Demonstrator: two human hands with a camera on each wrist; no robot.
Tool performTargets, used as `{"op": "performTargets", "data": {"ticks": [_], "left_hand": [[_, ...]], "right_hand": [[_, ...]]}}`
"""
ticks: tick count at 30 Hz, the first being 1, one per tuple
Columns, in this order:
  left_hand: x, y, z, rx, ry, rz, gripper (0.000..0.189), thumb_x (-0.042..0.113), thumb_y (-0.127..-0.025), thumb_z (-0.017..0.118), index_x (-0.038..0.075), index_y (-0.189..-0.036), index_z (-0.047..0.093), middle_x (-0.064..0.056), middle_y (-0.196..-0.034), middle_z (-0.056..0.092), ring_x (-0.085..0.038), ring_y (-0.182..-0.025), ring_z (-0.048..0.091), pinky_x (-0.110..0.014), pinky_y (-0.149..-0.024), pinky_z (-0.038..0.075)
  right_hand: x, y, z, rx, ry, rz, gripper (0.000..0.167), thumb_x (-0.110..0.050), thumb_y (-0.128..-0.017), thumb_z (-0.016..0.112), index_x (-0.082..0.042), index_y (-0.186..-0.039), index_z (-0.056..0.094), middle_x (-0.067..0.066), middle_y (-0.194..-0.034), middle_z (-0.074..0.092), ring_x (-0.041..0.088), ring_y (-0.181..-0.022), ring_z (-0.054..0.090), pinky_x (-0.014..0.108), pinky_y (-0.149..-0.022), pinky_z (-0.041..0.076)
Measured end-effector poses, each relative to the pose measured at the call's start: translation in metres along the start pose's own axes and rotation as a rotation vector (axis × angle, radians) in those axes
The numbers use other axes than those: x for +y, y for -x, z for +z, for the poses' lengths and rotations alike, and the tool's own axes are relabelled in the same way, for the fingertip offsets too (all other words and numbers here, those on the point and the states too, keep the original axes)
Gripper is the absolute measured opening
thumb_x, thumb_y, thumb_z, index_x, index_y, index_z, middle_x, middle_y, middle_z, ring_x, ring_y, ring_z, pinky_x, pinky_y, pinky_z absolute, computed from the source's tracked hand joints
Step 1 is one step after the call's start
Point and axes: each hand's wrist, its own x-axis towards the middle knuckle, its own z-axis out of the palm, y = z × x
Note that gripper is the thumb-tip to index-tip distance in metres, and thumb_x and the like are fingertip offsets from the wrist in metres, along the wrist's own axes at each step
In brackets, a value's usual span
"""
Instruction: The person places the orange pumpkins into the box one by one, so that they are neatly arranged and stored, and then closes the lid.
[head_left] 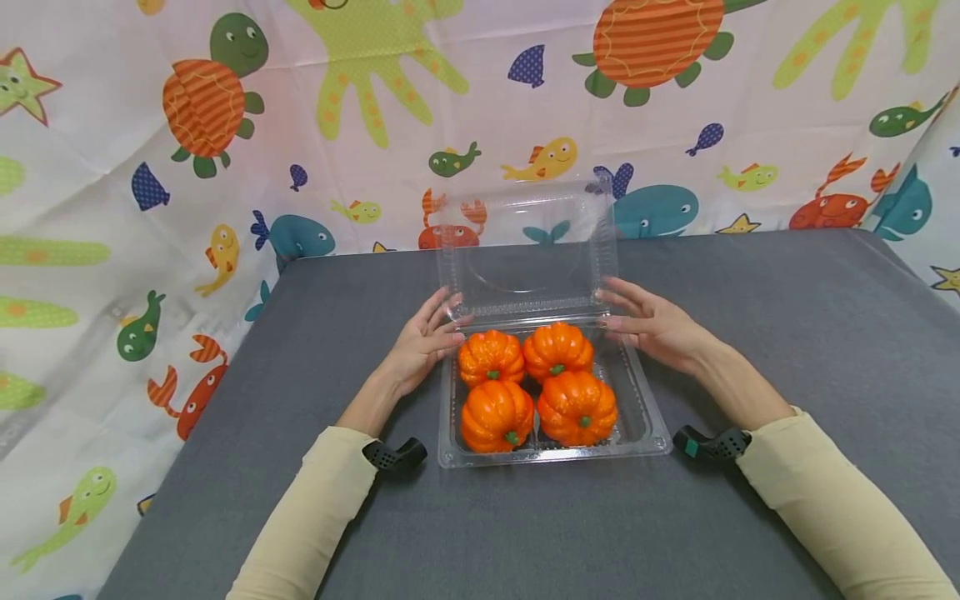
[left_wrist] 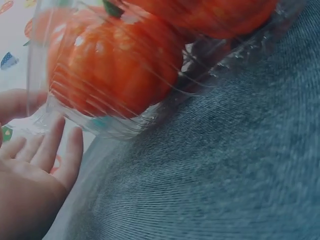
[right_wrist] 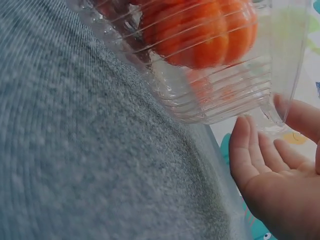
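A clear plastic clamshell container [head_left: 651, 423] stands on the table, its lid [head_left: 525, 275] raised at the back. Inside its tray sit several small orange pumpkins [head_left: 577, 408] with green stems, two in front and two behind. My left hand [head_left: 420, 342] is at the left back corner, near the hinge, thumb at the rim and fingers loosely extended. On the opposite side, my right hand [head_left: 656, 327] has its fingertips right at the lid's lower edge. Both wrist views show the thumb at the clear rim, the other fingers [right_wrist: 250, 145] extended below the corner.
A grey cloth covers the table [head_left: 525, 533]. Behind it and along the left hangs a white curtain [head_left: 480, 108] printed with sea animals. Dark bands [head_left: 393, 455] sit at both wrists, by the cream sleeves.
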Motion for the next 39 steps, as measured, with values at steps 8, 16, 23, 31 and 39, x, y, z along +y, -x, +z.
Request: {"op": "performTargets", "data": {"ticks": [8,16,23,31,39], "left_hand": [[0.0,0.003,0.005,0.052,-0.16,0.073,0.08,-0.012,-0.091,0.055,0.014,-0.154,0.014,-0.01,-0.154,0.024,-0.031,-0.132,0.036,-0.037,-0.098,0.044],[-0.005,0.009,0.011,0.068,-0.241,0.168,0.076,-0.011,-0.091,0.055,0.011,-0.153,0.017,-0.014,-0.153,0.025,-0.032,-0.129,0.041,-0.032,-0.095,0.046],[-0.01,0.01,0.015,0.08,-0.205,0.271,0.072,-0.015,-0.091,0.052,0.009,-0.151,0.021,-0.02,-0.151,0.025,-0.037,-0.127,0.043,-0.028,-0.089,0.05],[-0.013,0.009,0.017,0.099,-0.167,0.314,0.065,-0.017,-0.091,0.05,0.006,-0.146,0.025,-0.023,-0.149,0.026,-0.039,-0.124,0.045,-0.027,-0.086,0.051],[-0.016,0.009,0.018,0.122,-0.153,0.358,0.056,-0.019,-0.089,0.051,0.001,-0.137,0.029,-0.022,-0.146,0.029,-0.04,-0.123,0.046,-0.03,-0.089,0.05]], "right_hand": [[-0.001,0.002,0.004,0.026,-0.033,-0.024,0.074,-0.001,-0.096,0.054,-0.019,-0.154,0.012,0.019,-0.154,0.016,0.035,-0.135,0.023,0.028,-0.097,0.043],[0.0,0.001,0.003,-0.013,-0.206,-0.024,0.061,-0.016,-0.103,0.043,-0.019,-0.154,0.009,0.019,-0.154,0.014,0.033,-0.138,0.019,0.028,-0.094,0.046],[-0.004,0.002,0.003,-0.054,-0.456,0.03,0.067,-0.046,-0.102,0.032,-0.02,-0.155,0.0,0.019,-0.157,0.0,0.03,-0.142,0.013,0.03,-0.097,0.044],[-0.006,0.004,0.015,0.001,-0.437,0.153,0.053,-0.046,-0.102,0.031,-0.017,-0.145,0.022,0.017,-0.145,0.027,0.019,-0.114,0.051,0.036,-0.103,0.038],[-0.014,0.009,0.013,0.01,-0.261,0.211,0.051,-0.051,-0.102,0.03,-0.016,-0.138,0.036,0.006,-0.129,0.045,0.021,-0.107,0.043,0.029,-0.084,0.043]]}}
